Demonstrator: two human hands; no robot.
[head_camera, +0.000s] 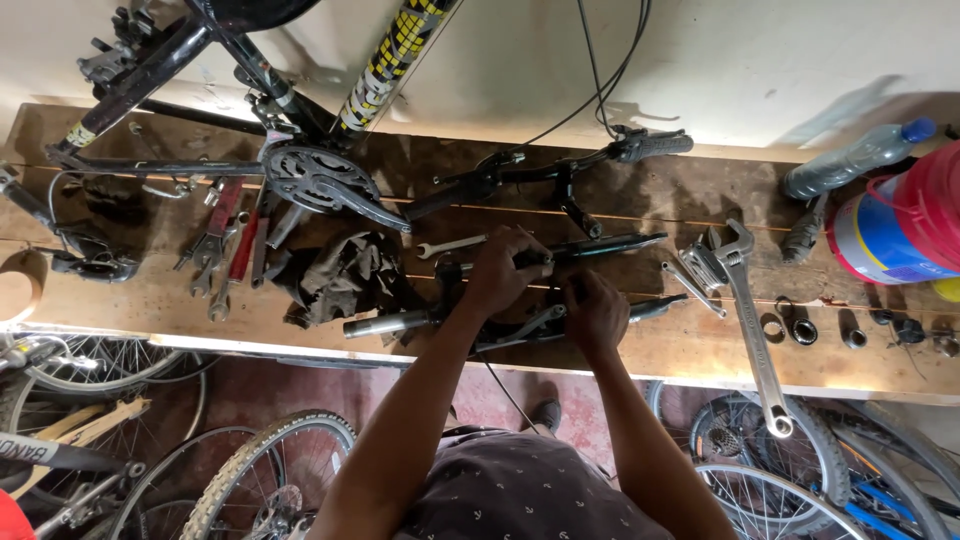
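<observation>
Head view looks straight down on a person's two bare hands at a long wooden bench (650, 350). The left hand (503, 270) is curled tight around a black metal bike fork (600, 245), which lies flat across the middle of the bench. The right hand (596, 312) sits just beside it, fingers bent down onto the dark metal parts below the fork; what it grips is hidden, so I cannot tell if it is closed on anything. The two hands are close together, almost touching.

A shiny round steel tube (385, 323) sticks out to one side of the hands. A small silver wrench (450, 245) lies flat near the left hand. A crumpled dark rag (345, 275) rests beside the tube, soft and lumpy. A long, big silver pipe wrench (750, 310) stretches down the bench on the other side. Small round rings (790, 330) lie past it. Black handlebars (560, 170) lie farther up the bench. A toothed chain wheel (310, 180) hangs on a bike frame there. A red and blue tub (895, 220) and a clear plastic bottle (855, 158) stand at the far end. Spoked wheels (265, 480) with knobby tyres lean below the bench.
</observation>
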